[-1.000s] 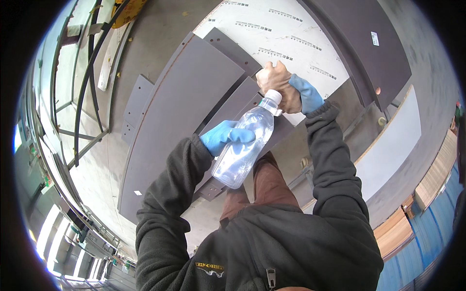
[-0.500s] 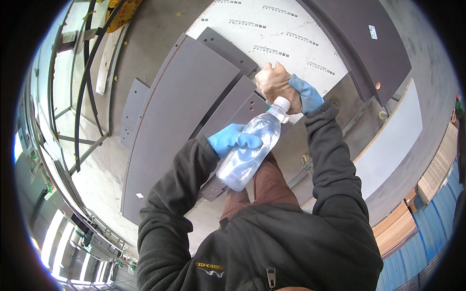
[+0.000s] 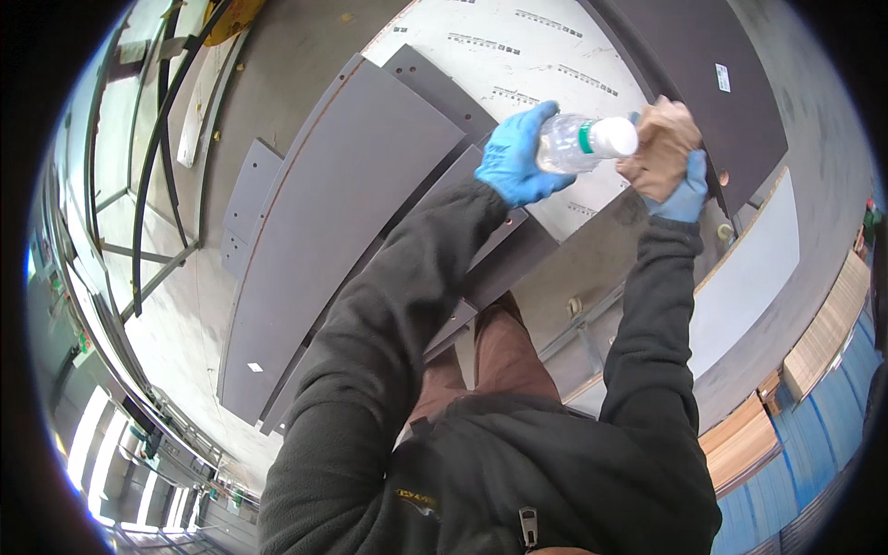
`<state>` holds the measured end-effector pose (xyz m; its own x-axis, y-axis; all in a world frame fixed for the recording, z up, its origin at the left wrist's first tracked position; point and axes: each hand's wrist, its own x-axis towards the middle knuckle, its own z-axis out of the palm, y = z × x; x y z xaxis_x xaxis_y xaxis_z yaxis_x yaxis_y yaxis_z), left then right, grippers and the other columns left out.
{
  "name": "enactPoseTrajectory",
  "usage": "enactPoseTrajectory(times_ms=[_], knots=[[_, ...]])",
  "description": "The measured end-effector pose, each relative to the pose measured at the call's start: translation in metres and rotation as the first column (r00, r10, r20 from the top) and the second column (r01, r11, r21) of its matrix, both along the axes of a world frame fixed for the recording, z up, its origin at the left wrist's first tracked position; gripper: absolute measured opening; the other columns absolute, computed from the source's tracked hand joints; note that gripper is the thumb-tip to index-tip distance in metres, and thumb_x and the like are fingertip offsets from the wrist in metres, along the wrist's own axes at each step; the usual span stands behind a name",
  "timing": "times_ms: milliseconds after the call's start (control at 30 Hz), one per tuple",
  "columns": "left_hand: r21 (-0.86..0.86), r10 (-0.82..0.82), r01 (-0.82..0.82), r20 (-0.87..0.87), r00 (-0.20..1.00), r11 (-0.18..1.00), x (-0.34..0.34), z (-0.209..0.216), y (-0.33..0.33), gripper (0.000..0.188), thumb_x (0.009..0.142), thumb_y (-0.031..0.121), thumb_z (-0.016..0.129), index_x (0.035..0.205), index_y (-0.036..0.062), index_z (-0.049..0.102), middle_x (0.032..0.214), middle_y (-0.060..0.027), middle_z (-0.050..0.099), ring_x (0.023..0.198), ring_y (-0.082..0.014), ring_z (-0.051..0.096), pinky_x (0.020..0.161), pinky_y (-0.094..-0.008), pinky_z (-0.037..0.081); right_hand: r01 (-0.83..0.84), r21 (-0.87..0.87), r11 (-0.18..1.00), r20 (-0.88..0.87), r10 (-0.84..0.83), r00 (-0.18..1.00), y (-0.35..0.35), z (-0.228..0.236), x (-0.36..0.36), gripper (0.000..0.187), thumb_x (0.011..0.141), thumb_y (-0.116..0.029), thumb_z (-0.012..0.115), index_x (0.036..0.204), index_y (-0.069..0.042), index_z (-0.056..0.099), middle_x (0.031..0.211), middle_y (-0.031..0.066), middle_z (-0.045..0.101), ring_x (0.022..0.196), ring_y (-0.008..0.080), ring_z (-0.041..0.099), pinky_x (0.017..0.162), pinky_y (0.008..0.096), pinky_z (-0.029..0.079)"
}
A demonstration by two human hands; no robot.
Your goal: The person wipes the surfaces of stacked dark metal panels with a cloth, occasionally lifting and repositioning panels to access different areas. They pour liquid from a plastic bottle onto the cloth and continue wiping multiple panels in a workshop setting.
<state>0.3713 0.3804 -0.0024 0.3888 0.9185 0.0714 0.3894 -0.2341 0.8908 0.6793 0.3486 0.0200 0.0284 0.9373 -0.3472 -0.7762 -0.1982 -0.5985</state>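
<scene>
A blue glove covers my left hand (image 3: 518,159), whose fingers wrap around a clear plastic bottle (image 3: 562,144). The bottle is tipped so that its white cap end, with a green ring at the neck, points right. Just beyond that cap end, my right hand (image 3: 683,196), also gloved in blue, grips a crumpled tan cloth (image 3: 660,148). A narrow gap shows between the cap and the cloth. Below both hands lie grey-brown panels (image 3: 361,157) and a white printed sheet (image 3: 481,42).
A dark panel (image 3: 712,111) with a small label lies at the upper right. Nearby, a pale curved board (image 3: 754,277) rests at an angle. Black metal framing (image 3: 159,176) stands on the left. Stacked boards (image 3: 740,453) sit at the lower right.
My left hand has carried the bottle up and to the right, turning its cap end rightward. My right hand has moved right with the cloth.
</scene>
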Motion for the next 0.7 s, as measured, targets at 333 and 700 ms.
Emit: enactPoseTrajectory(times_ms=[333,700], knots=[[-0.065,0.185,-0.183,0.037,0.982,0.981,0.009,-0.075,0.004,0.109,0.062,0.022,0.098,0.155,-0.0007,0.046,0.146,-0.0289,0.058,0.135,-0.0435,0.058,0.119,-0.0441,0.045,-0.118,0.030,0.993,0.951,0.008,0.308,-0.011,0.005,0.013,0.065,0.093,-0.033,0.073,0.148,-0.007,0.049,0.137,0.0089,0.060,0.123,0.0263,0.060,0.108,0.0434,0.050],[0.093,0.501,-0.511,0.110,0.858,0.855,-0.128,-0.002,-0.107,0.081,0.089,0.021,0.079,0.158,-0.0044,0.043,0.156,-0.0273,0.052,0.144,-0.0407,0.052,0.121,-0.0469,0.042,-0.240,0.231,0.943,0.967,-0.250,-0.050,0.049,0.095,-0.121,0.040,0.095,-0.024,0.076,0.128,-0.002,0.066,0.123,0.0091,0.068,0.110,0.0245,0.067,0.100,0.0396,0.056]])
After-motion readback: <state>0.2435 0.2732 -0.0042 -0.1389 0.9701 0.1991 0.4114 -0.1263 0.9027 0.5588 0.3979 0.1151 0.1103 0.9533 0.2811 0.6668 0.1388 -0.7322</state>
